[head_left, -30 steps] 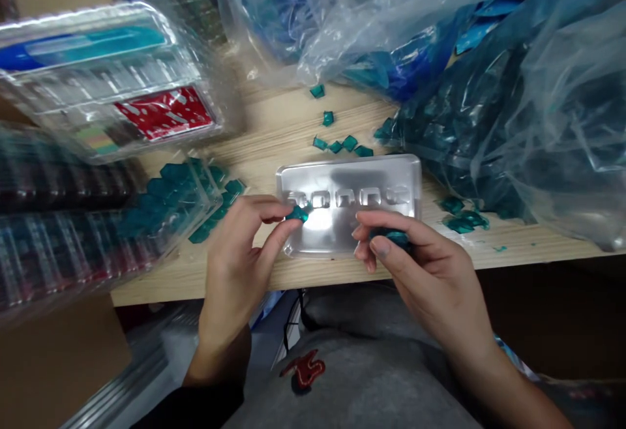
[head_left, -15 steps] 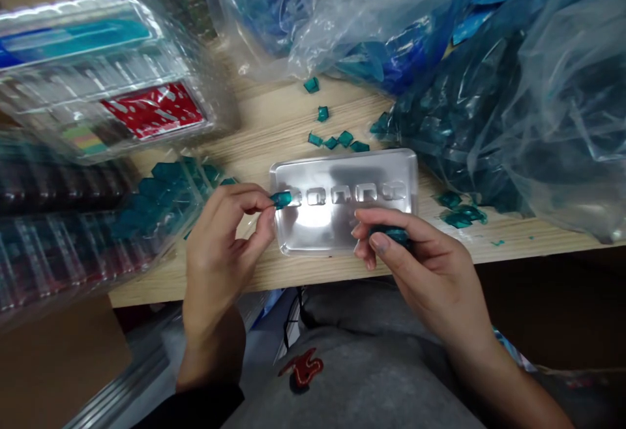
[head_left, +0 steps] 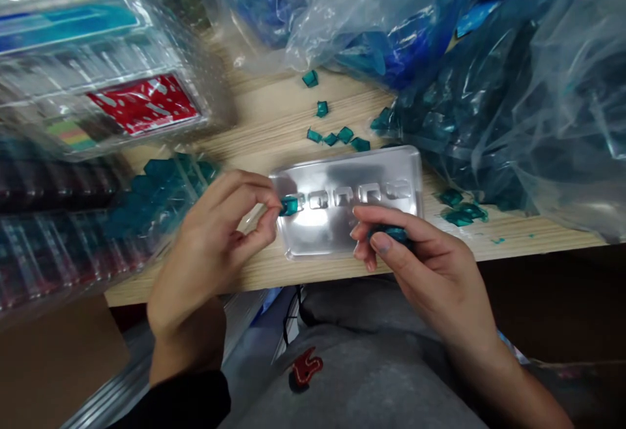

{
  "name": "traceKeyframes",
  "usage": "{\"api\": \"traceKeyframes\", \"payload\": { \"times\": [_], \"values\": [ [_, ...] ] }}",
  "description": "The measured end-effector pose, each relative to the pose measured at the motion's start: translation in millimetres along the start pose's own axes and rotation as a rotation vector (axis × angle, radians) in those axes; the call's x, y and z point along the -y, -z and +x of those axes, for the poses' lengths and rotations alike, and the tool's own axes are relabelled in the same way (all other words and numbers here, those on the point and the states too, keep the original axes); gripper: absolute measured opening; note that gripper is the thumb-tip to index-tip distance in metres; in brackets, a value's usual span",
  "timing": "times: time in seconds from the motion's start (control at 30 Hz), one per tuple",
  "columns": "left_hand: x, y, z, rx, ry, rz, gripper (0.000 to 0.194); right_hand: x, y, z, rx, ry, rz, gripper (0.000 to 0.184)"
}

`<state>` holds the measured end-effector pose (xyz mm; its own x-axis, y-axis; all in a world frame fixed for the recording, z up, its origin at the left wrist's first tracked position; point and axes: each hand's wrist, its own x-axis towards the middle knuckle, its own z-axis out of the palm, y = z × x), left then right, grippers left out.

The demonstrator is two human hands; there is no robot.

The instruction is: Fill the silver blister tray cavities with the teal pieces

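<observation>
A clear plastic blister tray (head_left: 317, 243) with a row of several square hollows lies near the table's front edge. My left hand (head_left: 220, 227) pinches a translucent teal gem-like piece (head_left: 289, 205) between thumb and forefinger, over the tray's left end, at the leftmost hollow. Whether the piece touches the hollow I cannot tell. My right hand (head_left: 420, 253) is curled around teal pieces (head_left: 394, 233) above the tray's right front part; its fingers hide how many there are.
Loose teal pieces (head_left: 345, 135) lie behind the tray, others (head_left: 462, 210) to its right. Large plastic bags (head_left: 440, 109) cover the back and right. Clear packages (head_left: 147, 103) are stacked at left, near a plastic tray of teal pieces (head_left: 161, 188).
My left hand has brought its teal piece slightly right and down at the tray's left end, the wrist swinging left. My right hand keeps its hold almost unmoved.
</observation>
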<state>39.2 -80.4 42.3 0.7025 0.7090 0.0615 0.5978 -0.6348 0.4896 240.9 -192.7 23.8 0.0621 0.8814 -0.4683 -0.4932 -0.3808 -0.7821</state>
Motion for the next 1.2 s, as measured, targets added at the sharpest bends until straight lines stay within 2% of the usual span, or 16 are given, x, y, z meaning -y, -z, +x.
{"api": "traceKeyframes", "payload": {
  "times": [0.1,0.2,0.37,0.53,0.7,0.83,0.97,1.2],
  "values": [
    [-3.8,-3.3,-3.3,-0.057,-0.026,0.07,0.005,1.1,1.1,0.1,0.004,-0.008,-0.011,0.022],
    [-5.6,-6.8,-7.1,-0.054,-0.044,0.12,0.012,1.3,1.1,1.0,0.011,-0.01,-0.017,0.022],
    [-10.8,-8.1,-13.0,-0.114,-0.038,0.162,0.018,0.3,0.7,1.7,0.011,0.013,-0.029,0.022],
    [-15.5,-9.9,-19.3,-0.122,-0.069,0.292,0.024,-0.4,0.2,1.3,-0.001,0.03,-0.056,0.024],
    [-16.4,-16.6,-25.6,-0.105,-0.079,0.25,0.019,1.1,-1.2,1.9,0.006,0.045,-0.071,0.025],
    [-14.7,-23.0,-25.9,-0.168,0.052,0.172,0.021,0.8,-3.6,2.4,0.006,0.028,-0.062,0.025],
    [-8.0,-26.1,-19.8,-0.232,0.055,0.124,0.023,-0.1,-5.4,3.2,-0.006,0.031,-0.041,0.024],
    [-3.7,-23.5,-18.6,-0.202,0.006,0.28,0.03,-1.3,-4.2,4.2,0.002,0.041,-0.025,0.025]
  ]
}}
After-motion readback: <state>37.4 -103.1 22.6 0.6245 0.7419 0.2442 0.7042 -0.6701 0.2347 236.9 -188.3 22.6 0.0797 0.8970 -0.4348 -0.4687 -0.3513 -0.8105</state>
